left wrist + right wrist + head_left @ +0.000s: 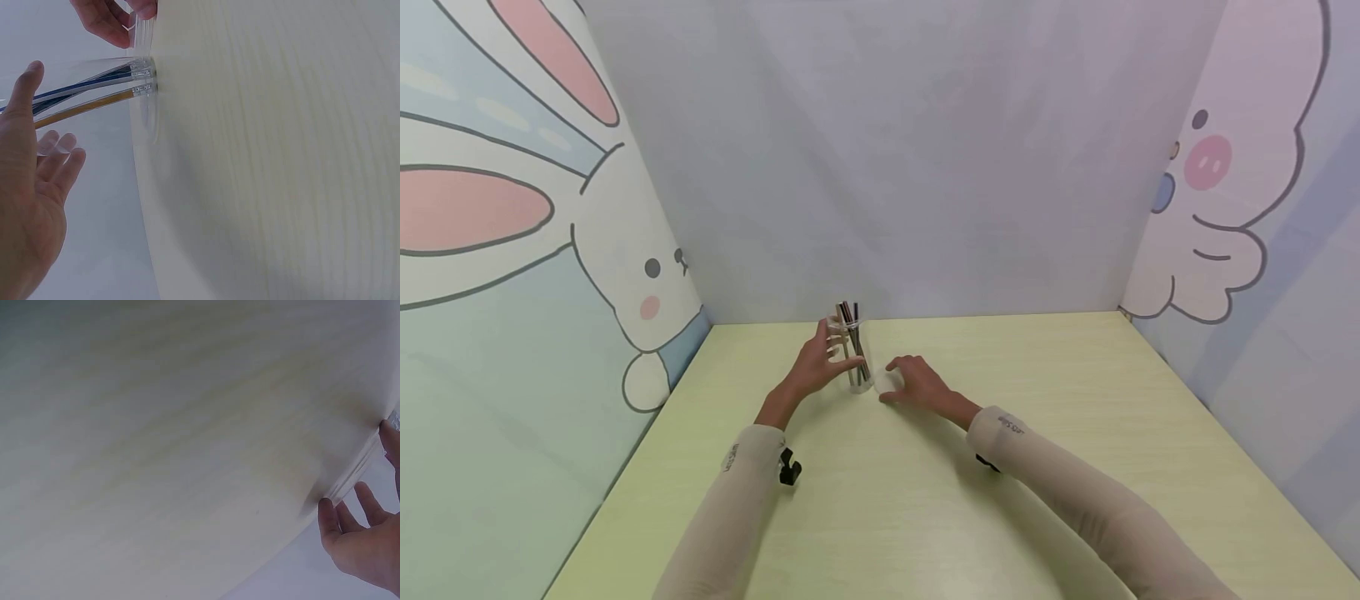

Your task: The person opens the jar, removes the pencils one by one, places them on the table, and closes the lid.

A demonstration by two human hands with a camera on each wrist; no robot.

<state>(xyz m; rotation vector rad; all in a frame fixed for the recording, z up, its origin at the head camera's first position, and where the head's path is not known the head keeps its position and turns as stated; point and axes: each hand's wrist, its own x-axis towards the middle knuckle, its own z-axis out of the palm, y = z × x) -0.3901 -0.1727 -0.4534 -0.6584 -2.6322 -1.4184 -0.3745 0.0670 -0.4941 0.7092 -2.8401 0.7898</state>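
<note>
A tall clear cup (862,343) holding several thin pens or pencils (853,333) stands near the back of the table. My left hand (811,367) is round its left side, thumb across the front and fingers at the far side. The left wrist view shows the fingertips partly through the clear wall, beside the yellow pencil (94,107). Just right of the cup's base, my right hand (921,385) holds a clear round disc, perhaps a lid (889,381), by its edge between thumb and fingers. In the right wrist view, the disc (353,475) appears edge-on, low at the tabletop.
The pale wood-grain table (887,500) meets a plain grey back wall (895,167). Side panels carry cartoon figures, a rabbit (625,250) on the left and a white animal (1217,208) on the right. A black strap piece (789,468) shows at the left wrist.
</note>
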